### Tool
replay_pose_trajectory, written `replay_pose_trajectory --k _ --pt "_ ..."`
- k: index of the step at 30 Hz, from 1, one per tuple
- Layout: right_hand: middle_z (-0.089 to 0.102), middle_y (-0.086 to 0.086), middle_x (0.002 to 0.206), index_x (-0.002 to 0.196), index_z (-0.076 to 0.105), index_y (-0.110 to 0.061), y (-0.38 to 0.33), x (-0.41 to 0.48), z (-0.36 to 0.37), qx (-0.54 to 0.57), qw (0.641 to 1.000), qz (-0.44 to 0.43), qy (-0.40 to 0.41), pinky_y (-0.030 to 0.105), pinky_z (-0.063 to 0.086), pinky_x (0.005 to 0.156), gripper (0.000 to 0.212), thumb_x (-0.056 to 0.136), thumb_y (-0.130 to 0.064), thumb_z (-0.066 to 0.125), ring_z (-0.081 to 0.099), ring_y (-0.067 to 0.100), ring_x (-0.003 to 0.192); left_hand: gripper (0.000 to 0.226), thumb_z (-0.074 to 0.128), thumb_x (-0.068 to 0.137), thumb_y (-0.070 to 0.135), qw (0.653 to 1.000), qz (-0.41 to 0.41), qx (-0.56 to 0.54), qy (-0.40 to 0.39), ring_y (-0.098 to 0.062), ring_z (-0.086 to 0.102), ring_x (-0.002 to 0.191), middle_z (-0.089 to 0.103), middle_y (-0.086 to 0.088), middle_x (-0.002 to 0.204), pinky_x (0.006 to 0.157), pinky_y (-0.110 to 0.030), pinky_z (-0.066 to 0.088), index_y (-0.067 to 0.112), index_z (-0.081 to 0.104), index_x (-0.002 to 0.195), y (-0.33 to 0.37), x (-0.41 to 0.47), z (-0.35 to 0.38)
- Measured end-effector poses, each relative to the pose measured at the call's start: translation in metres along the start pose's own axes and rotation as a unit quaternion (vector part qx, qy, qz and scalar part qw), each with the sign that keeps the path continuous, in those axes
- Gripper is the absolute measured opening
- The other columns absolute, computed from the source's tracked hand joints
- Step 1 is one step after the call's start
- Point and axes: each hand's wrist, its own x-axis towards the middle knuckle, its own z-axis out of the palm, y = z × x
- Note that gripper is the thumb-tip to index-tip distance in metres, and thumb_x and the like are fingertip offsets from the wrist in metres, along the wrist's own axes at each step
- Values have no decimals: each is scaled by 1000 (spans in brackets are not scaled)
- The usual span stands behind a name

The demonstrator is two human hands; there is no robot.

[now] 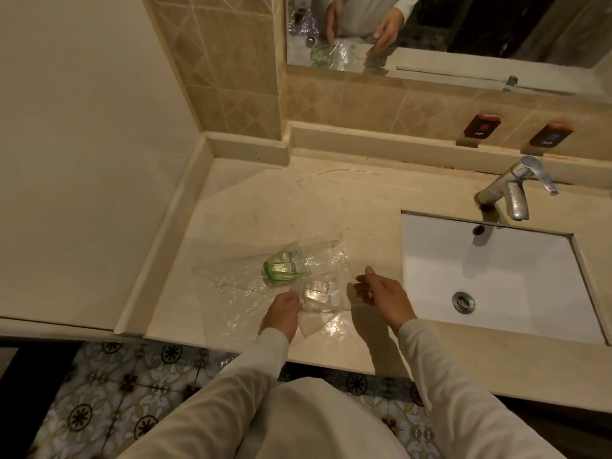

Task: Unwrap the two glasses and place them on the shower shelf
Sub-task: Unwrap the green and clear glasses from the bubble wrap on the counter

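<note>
A: What is taking up most of the view?

B: A beige stone counter [265, 200] is running along a tiled wall, with a white sink [516, 293] sitting sunk into it on the right and a chrome faucet [511, 190] leaning over the basin. A mirror [463, 28] is hanging above, and patterned floor tiles [109, 385] are showing below the counter edge.

A: And on the counter?

B: A crumpled sheet of clear plastic wrap [238, 286] is lying spread near the front edge. A green glass [286, 265] is lying tipped on its side on the wrap, and a clear glass [321, 293] is sitting just beside it, nearer the person, with film appearing to lie over it.

A: What are the hands doing?

B: The left hand [283, 313] is resting with its fingers curled down against the near left side of the clear glass; I cannot tell whether it is gripping the glass or the wrap. The right hand [381, 293] is hovering just right of that glass, fingers spread apart and holding nothing. Both sleeves are pale.
</note>
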Motion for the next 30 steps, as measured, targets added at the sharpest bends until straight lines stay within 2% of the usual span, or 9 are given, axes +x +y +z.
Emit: replay_pose_trajectory --k 5,8,11,13,17,21,25,28,30 --pt "78 4 102 104 75 -20 -2 2 -6 3 1000 6 -5 41 54 102 45 101 -54 47 72 21 99 18 62 89 20 999 22 18 -28 -25 58 111 65 -7 121 108 -44 44 36 67 91 11 -17 9" --pt "78 4 102 105 75 -19 -4 4 -7 -3 1000 8 -3 41 54 103 45 101 -54 47 72 21 99 20 62 88 21 998 33 47 -31 -26 60 115 66 -6 122 108 -41 43 33 72 100 9 -11 11" --pt "79 1 101 104 76 -23 -4 6 -9 -15 1000 4 4 44 53 103 42 99 -56 50 72 21 99 19 56 92 13 993 44 98 -56 -24 60 91 67 -11 96 83 -30 42 19 73 93 11 -11 15" --pt "79 -3 98 98 77 -30 -3 8 -11 -28 1000 -2 8 46 53 104 39 95 -61 53 72 19 99 17 53 94 11 991 48 110 -56 -23 55 84 61 -10 89 77 -31 38 11 70 93 12 -7 17" --pt "79 -6 93 81 76 -36 -3 12 -15 -44 999 -8 16 47 52 103 32 93 -58 57 72 19 98 23 62 89 18 998 25 59 -20 -28 58 107 62 -7 109 100 -41 45 20 62 111 13 -6 16" --pt "79 -4 94 77 77 -37 -6 13 -15 -41 999 -13 4 48 53 103 29 94 -52 60 72 20 98 9 64 82 25 1000 9 24 -7 -29 60 101 69 -10 107 93 -41 46 29 70 88 9 -4 16" --pt "79 -5 96 82 77 -36 -8 14 -12 -35 999 -17 -8 46 53 103 26 94 -52 60 72 17 99 31 59 93 21 999 5 39 -7 -40 56 121 61 -26 128 96 -40 45 6 68 118 10 -1 23" --pt "79 -5 95 83 77 -33 -7 16 -11 -33 999 -19 -13 45 53 103 28 95 -51 60 72 18 98 36 61 91 26 999 -18 41 -15 -31 62 107 66 -19 117 84 -31 44 12 69 123 15 -1 30" --pt "78 -6 95 88 77 -31 -8 17 -12 -31 999 -18 -11 40 53 101 28 96 -50 59 71 16 97 36 57 91 30 998 -30 60 -12 -30 61 107 64 -15 118 86 -32 46 14 68 120 19 -2 34"
